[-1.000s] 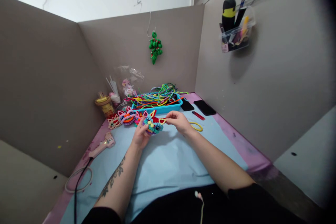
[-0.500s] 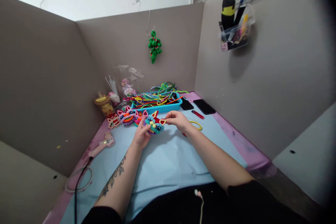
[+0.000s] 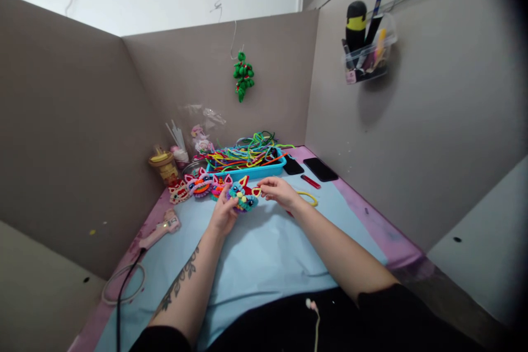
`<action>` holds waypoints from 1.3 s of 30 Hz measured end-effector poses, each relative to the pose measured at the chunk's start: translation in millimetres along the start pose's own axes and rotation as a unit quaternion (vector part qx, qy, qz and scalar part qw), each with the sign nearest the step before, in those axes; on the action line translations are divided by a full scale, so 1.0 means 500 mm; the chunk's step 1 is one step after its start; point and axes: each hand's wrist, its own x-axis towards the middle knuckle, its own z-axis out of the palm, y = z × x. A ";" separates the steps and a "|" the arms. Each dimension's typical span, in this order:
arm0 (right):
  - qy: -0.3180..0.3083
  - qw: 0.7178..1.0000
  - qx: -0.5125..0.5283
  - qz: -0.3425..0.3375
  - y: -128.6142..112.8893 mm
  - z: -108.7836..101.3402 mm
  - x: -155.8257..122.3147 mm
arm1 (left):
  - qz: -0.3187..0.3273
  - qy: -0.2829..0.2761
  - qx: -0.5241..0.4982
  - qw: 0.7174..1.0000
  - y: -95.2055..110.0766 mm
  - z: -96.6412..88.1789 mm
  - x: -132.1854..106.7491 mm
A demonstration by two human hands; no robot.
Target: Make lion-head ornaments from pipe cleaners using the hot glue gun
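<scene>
My left hand (image 3: 223,213) grips a small pipe-cleaner lion head (image 3: 243,196), blue and red with yellow-edged ears, just above the light blue mat (image 3: 264,253). My right hand (image 3: 281,192) pinches the head's right ear with thumb and forefinger. Several finished lion heads (image 3: 198,183) lie in a row to the left of the one I hold. A yellow pipe-cleaner loop (image 3: 308,198) lies just behind my right wrist.
A blue tray (image 3: 251,167) heaped with coloured pipe cleaners stands behind the hands. Two black phones (image 3: 320,168) and a red lighter (image 3: 310,181) lie at the back right. A pink glue gun (image 3: 161,227) with its cable lies at left. Grey partition walls enclose the desk.
Both hands and the lion head have shifted slightly; the head sits a little lower and nearer the mat. The grip of each hand is unchanged.
</scene>
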 end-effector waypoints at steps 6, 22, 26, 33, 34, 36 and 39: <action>0.007 0.997 -0.067 -0.036 0.007 0.004 0.002 | 0.001 0.000 0.004 1.000 -0.012 0.001 0.001; 0.022 0.996 -0.088 -0.010 0.019 0.003 0.011 | 0.021 0.014 0.012 1.000 -0.026 0.011 0.002; 0.024 0.996 -0.091 -0.008 0.025 0.002 0.016 | 0.030 0.016 0.022 0.999 -0.031 0.010 0.003; 0.028 0.999 -0.040 0.013 0.027 0.002 0.019 | 0.032 0.031 0.014 0.999 -0.031 0.014 0.006; 0.028 0.999 -0.030 0.016 0.026 0.001 0.019 | 0.031 0.033 0.012 0.999 -0.030 0.015 0.007; 0.025 0.999 -0.015 0.025 0.024 -0.001 0.019 | 0.025 0.034 0.009 0.999 -0.029 0.014 0.010; 0.030 0.999 -0.006 0.032 0.021 -0.009 0.019 | 0.020 0.036 0.011 0.999 -0.029 0.010 0.013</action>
